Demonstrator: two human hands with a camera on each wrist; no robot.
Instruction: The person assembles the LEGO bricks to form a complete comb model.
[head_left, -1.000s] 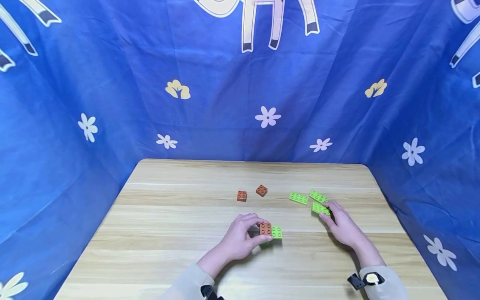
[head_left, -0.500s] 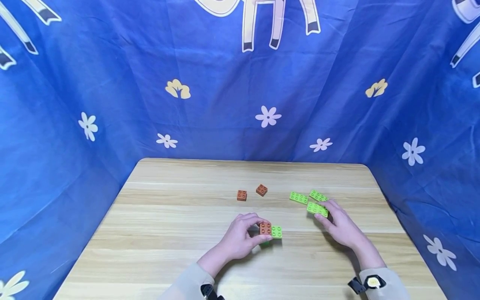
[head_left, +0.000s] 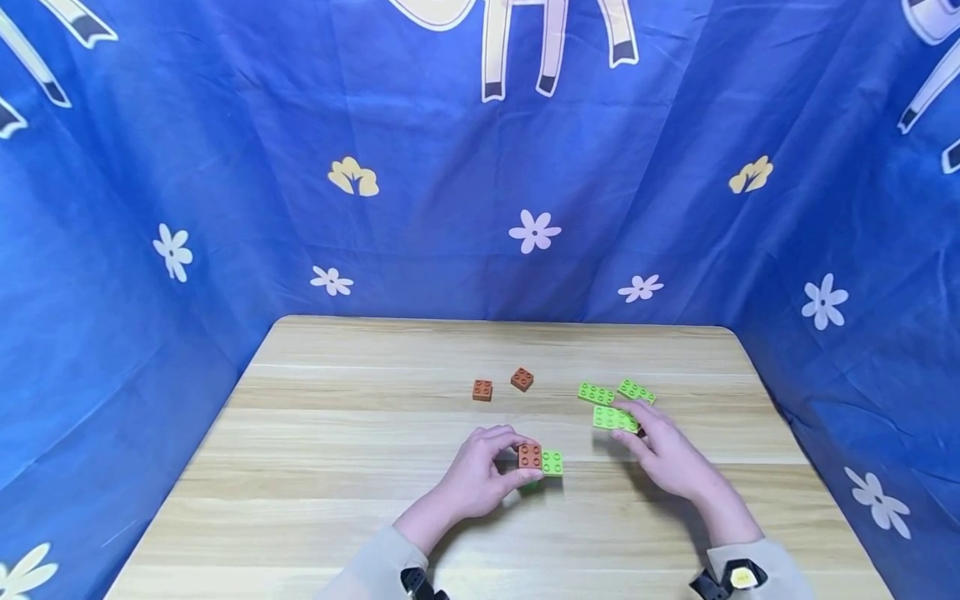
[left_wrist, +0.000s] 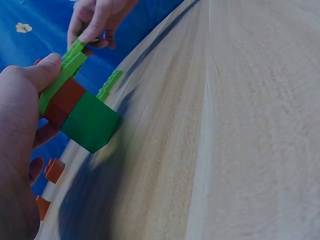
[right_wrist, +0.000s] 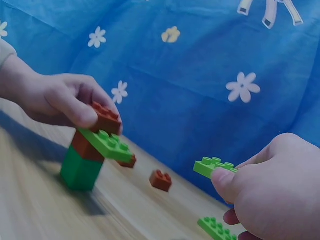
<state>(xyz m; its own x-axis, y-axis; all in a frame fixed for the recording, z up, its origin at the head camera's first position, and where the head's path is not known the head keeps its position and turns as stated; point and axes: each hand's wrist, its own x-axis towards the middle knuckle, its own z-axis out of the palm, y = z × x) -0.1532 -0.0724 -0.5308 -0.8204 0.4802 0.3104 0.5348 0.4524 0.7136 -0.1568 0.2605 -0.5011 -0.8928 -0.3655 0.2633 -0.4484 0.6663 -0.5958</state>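
My left hand grips a toy brick stack near the middle of the table. In the right wrist view the stack runs upward from a dark green block through a brown brick and a flat lime-green brick to another brown brick. The flat brick juts out to the right of the top one. To its right, my right hand pinches a second flat lime brick by its right end, between thumb and fingers. That brick is studs up and apart from the stack.
Two loose brown bricks, the left one and the right one, lie farther back on the wooden table. Two flat lime bricks, one left and one right, lie behind my right hand. A blue printed curtain surrounds the table.
My right hand has moved left with the flat lime brick, bringing it closer to the stack. The left hand and its stack have stayed in place.
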